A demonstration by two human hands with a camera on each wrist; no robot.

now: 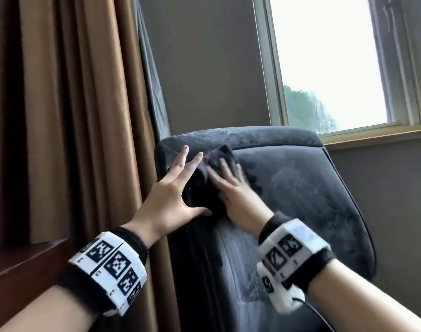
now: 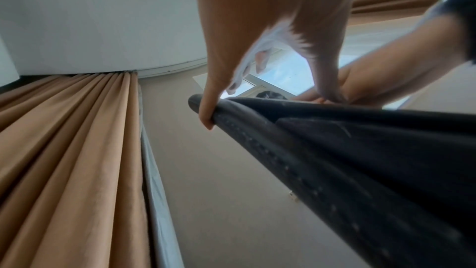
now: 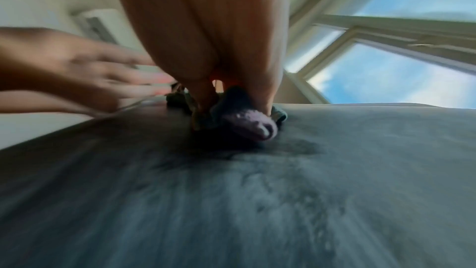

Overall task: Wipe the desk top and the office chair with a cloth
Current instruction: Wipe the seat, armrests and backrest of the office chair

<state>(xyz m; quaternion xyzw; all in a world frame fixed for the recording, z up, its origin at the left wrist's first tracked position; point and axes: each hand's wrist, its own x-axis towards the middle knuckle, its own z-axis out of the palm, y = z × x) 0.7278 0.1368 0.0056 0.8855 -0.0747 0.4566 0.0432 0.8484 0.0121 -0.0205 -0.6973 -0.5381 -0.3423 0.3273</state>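
The black office chair (image 1: 300,200) shows its dusty, streaked back in the head view. My right hand (image 1: 233,188) lies flat with straight fingers on a dark cloth (image 1: 225,153) and presses it against the upper left of the chair back. In the right wrist view the cloth (image 3: 247,124) bunches under my right hand (image 3: 201,28), with a purplish fold sticking out. My left hand (image 1: 178,185) rests with spread fingers on the chair's left edge, beside the cloth. From the left wrist view, one fingertip (image 2: 206,117) hooks over the chair's rim (image 2: 257,130).
A brown curtain (image 1: 72,116) hangs close to the chair's left side. Behind the chair are a beige wall and a window (image 1: 329,63) with its sill. A dark wooden surface (image 1: 25,264) juts in at the lower left. A wall air conditioner (image 3: 95,26) sits high up.
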